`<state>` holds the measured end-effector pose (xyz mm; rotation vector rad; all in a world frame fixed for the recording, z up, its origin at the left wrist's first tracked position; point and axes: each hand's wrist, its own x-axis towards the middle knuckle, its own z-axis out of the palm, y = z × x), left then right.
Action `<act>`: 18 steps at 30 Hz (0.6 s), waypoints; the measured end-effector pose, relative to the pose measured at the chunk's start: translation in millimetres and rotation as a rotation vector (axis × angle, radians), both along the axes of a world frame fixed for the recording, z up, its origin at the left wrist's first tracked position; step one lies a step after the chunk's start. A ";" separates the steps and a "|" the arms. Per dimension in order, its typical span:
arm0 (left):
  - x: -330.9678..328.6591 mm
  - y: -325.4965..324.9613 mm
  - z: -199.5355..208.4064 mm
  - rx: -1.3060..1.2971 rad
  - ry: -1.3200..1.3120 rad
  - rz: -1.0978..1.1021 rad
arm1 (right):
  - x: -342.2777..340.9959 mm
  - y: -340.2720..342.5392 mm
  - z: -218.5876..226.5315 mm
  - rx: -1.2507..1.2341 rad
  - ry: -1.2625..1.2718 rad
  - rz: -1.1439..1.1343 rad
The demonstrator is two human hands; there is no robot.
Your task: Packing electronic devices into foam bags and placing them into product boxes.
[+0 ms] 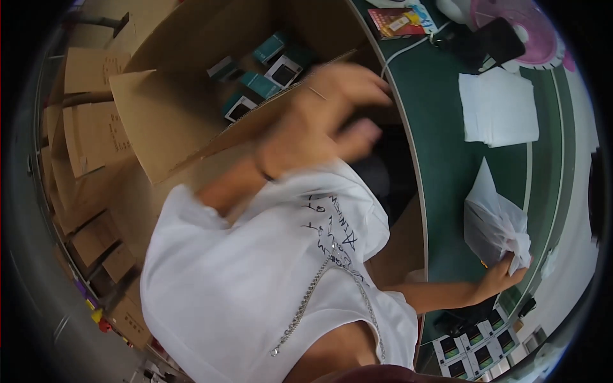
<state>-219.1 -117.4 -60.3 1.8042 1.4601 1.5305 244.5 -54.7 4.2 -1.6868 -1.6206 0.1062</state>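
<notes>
My left hand (319, 115) is blurred by motion, over the near flap of a large cardboard box. Its thumb stands apart from the fingers, and nothing shows between them. Inside that box (172, 38) lie several small teal-and-white boxes (260, 84), some with a dark picture on the front. At the right, over the green tabletop (440, 210), my right hand (501, 277) grips the gathered end of a thin white bag (495, 220). A hint of yellow shows at the bag's lower edge; what it holds, if anything, I cannot make out.
A stack of white sheets or sleeves (499, 107) lies farther up the table. Beyond it are a pink fan (527, 29), a dark pouch-like thing (491, 43) and a red packet (396, 22). Several small boxes (476, 348) stand at lower right. Cardboard boxes (96, 137) line the left.
</notes>
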 end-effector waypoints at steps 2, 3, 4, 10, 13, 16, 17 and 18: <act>-76.9 -33.7 -23.8 -0.373 0.442 0.220 | 3.9 -0.3 -1.8 0.012 -0.007 0.023; -105.7 -60.3 -43.9 -0.638 0.478 0.161 | 6.4 2.0 -2.5 0.043 -0.003 0.032; -117.9 -73.0 -49.4 -0.926 0.465 0.057 | 3.9 2.6 -5.4 0.046 0.014 0.002; -103.8 -87.0 -77.0 -1.081 0.537 -0.097 | 6.3 3.5 -2.1 0.045 -0.037 -0.033; -87.7 -89.1 -76.0 -1.004 0.422 -0.202 | 9.7 1.8 -1.9 0.033 -0.039 -0.047; -109.3 -72.6 -86.6 -1.041 0.147 -0.342 | -2.6 0.2 -2.5 0.013 -0.085 -0.117; -123.4 -67.8 -98.3 -1.128 -0.055 -0.398 | -2.5 -2.5 -2.1 0.011 -0.066 -0.171; -137.3 -70.2 -125.1 -1.216 -0.323 -0.254 | -1.4 -4.2 -3.2 0.009 -0.041 -0.222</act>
